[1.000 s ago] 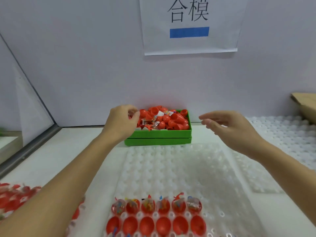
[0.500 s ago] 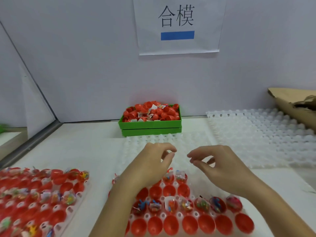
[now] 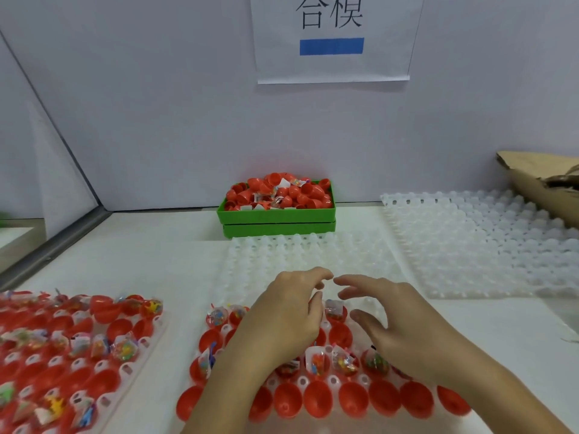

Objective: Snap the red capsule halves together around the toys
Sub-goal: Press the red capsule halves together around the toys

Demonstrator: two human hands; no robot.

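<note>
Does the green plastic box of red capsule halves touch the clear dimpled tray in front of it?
Cannot tell. In the head view, the green plastic box sits just behind the clear dimpled tray; the tray's far edge overlaps the box's base, hiding any gap.

We see bright, even overhead light with only soft shadows. The hands (image 3: 338,321) are slightly motion-blurred, the white table (image 3: 163,270) nearly washes out, and wide-angle distortion bends lines at the frame edges.
</note>
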